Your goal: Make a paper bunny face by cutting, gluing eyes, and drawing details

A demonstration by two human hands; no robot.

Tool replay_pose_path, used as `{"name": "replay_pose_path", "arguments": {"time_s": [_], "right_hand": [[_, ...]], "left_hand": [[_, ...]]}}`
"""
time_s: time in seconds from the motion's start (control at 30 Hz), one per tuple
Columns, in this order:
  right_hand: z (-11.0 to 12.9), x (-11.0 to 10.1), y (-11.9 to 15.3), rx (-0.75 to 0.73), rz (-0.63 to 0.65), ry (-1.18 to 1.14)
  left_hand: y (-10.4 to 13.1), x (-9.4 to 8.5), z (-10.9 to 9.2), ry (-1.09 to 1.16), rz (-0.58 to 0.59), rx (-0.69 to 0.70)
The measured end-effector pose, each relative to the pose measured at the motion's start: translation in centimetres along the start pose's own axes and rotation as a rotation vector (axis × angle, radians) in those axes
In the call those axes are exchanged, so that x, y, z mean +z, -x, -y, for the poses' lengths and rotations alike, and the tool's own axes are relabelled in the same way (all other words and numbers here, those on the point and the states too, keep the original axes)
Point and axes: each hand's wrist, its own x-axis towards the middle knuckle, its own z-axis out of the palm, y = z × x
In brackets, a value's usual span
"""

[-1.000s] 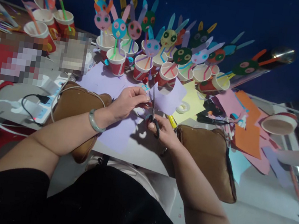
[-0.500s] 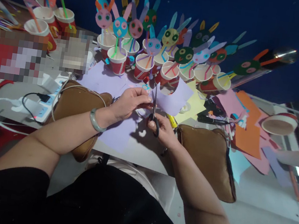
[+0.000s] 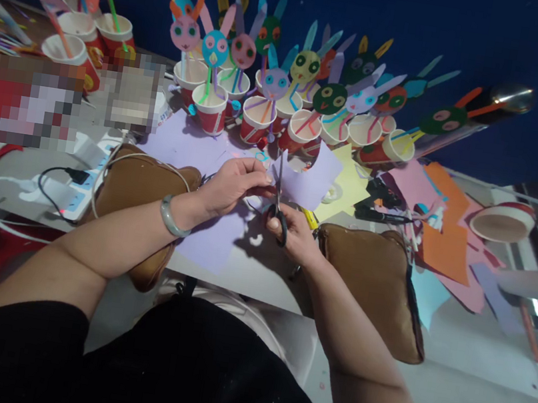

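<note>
My right hand is closed round the black handles of a pair of scissors, whose blades point away from me. The blades lie across the near left edge of a purple sheet of paper. Left of the blades, my left hand is closed in a pinch at that edge of the paper; its fingertips hide part of what they hold. Below both hands, another purple sheet lies on the table.
Paper cups holding several paper animal heads stand behind my hands. Brown cushions lie along the table's front edge on both sides. A power strip with cables is at left. Orange paper and other coloured sheets lie at right.
The purple paper's right part has swung slightly to the left. Both hands and the scissors stay in nearly the same place.
</note>
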Motion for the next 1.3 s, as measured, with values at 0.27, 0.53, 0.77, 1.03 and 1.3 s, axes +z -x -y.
{"name": "replay_pose_path", "arguments": {"time_s": [0.27, 0.53, 0.77, 1.03, 1.3], "right_hand": [[-0.1, -0.2, 0.1, -0.005, 0.003, -0.021], [0.3, -0.5, 0.2, 0.031, 0.010, -0.014], [0.4, -1.3, 0.4, 0.057, 0.046, -0.020], [0.7, -1.8, 0.6, 0.083, 0.083, -0.043], [0.6, -2.2, 0.7, 0.078, 0.114, -0.051]], "left_hand": [[0.0, -0.2, -0.1, -0.044, 0.001, 0.006], [0.1, 0.0, -0.4, -0.063, -0.003, 0.026], [0.2, 0.0, -0.7, -0.103, 0.009, 0.029], [0.3, -0.1, -0.8, -0.131, 0.032, 0.059], [0.2, -0.3, -0.9, -0.154, 0.062, 0.113]]}}
